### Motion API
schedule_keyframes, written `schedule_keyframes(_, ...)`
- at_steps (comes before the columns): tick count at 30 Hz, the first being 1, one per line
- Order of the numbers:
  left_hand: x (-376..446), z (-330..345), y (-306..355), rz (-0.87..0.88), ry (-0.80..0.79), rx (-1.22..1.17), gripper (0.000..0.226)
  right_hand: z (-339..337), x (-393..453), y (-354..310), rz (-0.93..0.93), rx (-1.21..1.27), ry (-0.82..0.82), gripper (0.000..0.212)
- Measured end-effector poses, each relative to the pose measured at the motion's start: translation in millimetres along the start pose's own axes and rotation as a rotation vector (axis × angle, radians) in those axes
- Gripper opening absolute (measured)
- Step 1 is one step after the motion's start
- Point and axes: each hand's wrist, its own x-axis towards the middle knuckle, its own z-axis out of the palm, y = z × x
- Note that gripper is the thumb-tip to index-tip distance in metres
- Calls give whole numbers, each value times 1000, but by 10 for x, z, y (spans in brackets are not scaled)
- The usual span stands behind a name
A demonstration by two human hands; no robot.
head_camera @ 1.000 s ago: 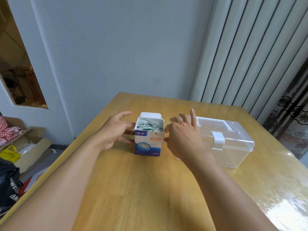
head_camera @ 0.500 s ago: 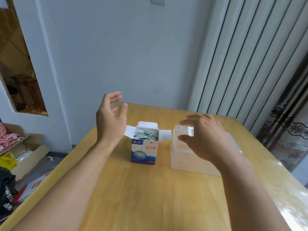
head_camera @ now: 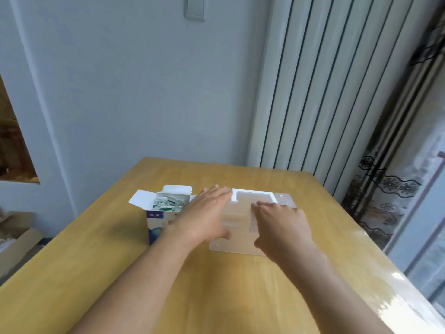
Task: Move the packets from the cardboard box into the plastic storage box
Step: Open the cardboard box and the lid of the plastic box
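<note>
An open blue and white cardboard box (head_camera: 156, 221) stands left of centre on the wooden table (head_camera: 96, 273), with several green and white packets (head_camera: 166, 204) inside. To its right sits the clear plastic storage box (head_camera: 240, 247), lid closed, with a white handle (head_camera: 252, 192) on top. My left hand (head_camera: 204, 216) reaches across in front of the cardboard box; its straight fingers rest on the left part of the lid. My right hand (head_camera: 283, 226) has bent fingers on the lid top and its thumb at the front by the latch, gripping the storage box.
The table's far edge meets a grey wall, with white vertical panels (head_camera: 325, 92) and a patterned curtain (head_camera: 385, 194) at the right. Cardboard boxes (head_camera: 16, 239) lie on the floor at the left. Glare covers the table's right front corner.
My left hand came down from beside the cardboard box and moved right onto the storage box lid. My right hand lowered onto the lid and front. The cardboard box stayed put.
</note>
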Motion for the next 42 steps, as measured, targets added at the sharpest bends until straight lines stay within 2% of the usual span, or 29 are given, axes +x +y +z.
schedule_keyframes(1, 2, 26, -14, -1, 13, -12, 103, 40, 4, -38, 5, 1, 47, 16)
schedule_keyframes(5, 23, 92, -32, -21, 12, -61, 99, 171, 34, -75, -23, 16, 167, 59)
schedule_keyframes(8, 36, 83, -31, -36, 11, -44, 101, 265, 61, -79, -55, -57, 210, 66)
schedule_keyframes(10, 41, 73, -18, -55, 12, -54, 102, 249, 15, -77, -33, -30, 161, 56)
schedule_keyframes(13, 47, 56, -8, -56, 17, -67, 101, 288, 35, -120, -23, -47, 201, 33)
schedule_keyframes(15, 47, 50, -8, -53, 16, -73, 101, 318, 59, -100, -9, -42, 214, 35)
schedule_keyframes(17, 46, 46, -7, -53, 18, -73, 101, 295, 76, -91, -29, -6, 285, 45)
schedule_keyframes(19, 43, 45, -2, -52, 20, -63, 102, 160, 50, -83, -42, 34, 276, 49)
schedule_keyframes(20, 44, 43, 0, -48, 22, -55, 102, 110, 58, -84, -41, -12, 248, 41)
schedule_keyframes(23, 50, 43, -23, -49, 4, -58, 103, 43, 56, 37, 13, 49, 172, 11)
schedule_keyframes(27, 73, -24, -54, -66, -4, -230, 106, 0, 135, 195, 141, 164, 394, 17)
schedule_keyframes(31, 79, -121, -108, -100, 36, -332, 103, 75, 200, 270, 126, 287, 682, 7)
schedule_keyframes(33, 81, -145, -140, -130, 81, -356, 92, 138, 226, 280, 113, 308, 757, 9)
schedule_keyframes(35, 102, -142, -157, -148, 179, -412, 69, 103, 220, 275, 93, 332, 778, 13)
schedule_keyframes(38, 161, -99, -152, -178, 316, -498, 46, -105, 123, 223, 46, 457, 720, 17)
schedule_keyframes(40, 212, -79, -125, -194, 353, -534, 43, -213, 52, 208, 9, 502, 517, 14)
schedule_keyframes(42, 277, -70, -92, -223, 369, -527, 44, -200, 24, 194, -21, 391, 256, 21)
